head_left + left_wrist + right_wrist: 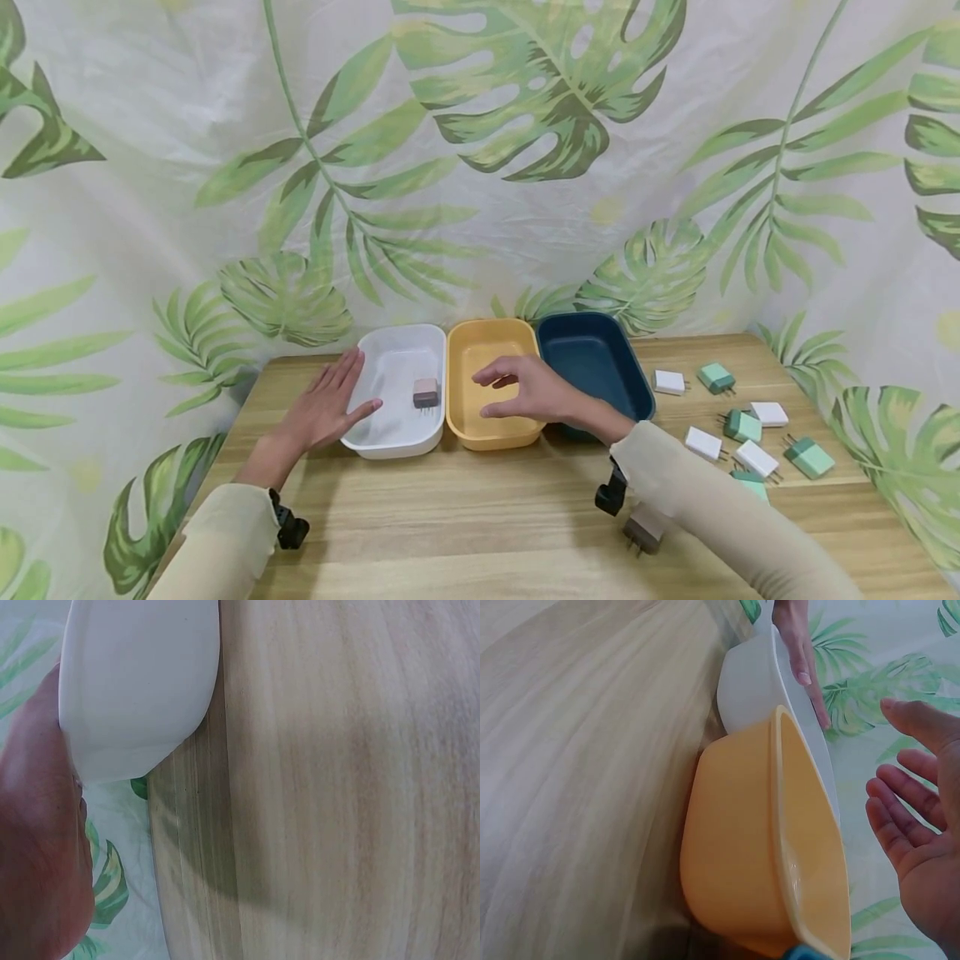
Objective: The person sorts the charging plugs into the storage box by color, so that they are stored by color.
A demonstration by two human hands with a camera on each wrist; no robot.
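My left hand [321, 408] rests along the left rim of the white bin [390, 447], fingers straight and thumb reaching over its inside. A pinkish-brown plug-in charger [425, 393] lies in that bin, near its right wall, prongs toward me. Over the yellow bin [491, 442] hovers my right hand [536, 390], holding nothing, with thumb and fingers apart. In the right wrist view the palm and loosely bent fingers [904, 795] show above the yellow bin's rim. The left wrist view shows the left hand [37, 832] against the white bin's outer wall.
A dark blue bin [592, 354] stands right of the yellow one, partly behind my right forearm. Several white chargers [670, 382] and green chargers [810, 457] lie scattered on the table's right side. A brown charger [645, 527] sits beneath my right sleeve. Leaf-patterned cloth [487, 167] hangs behind.
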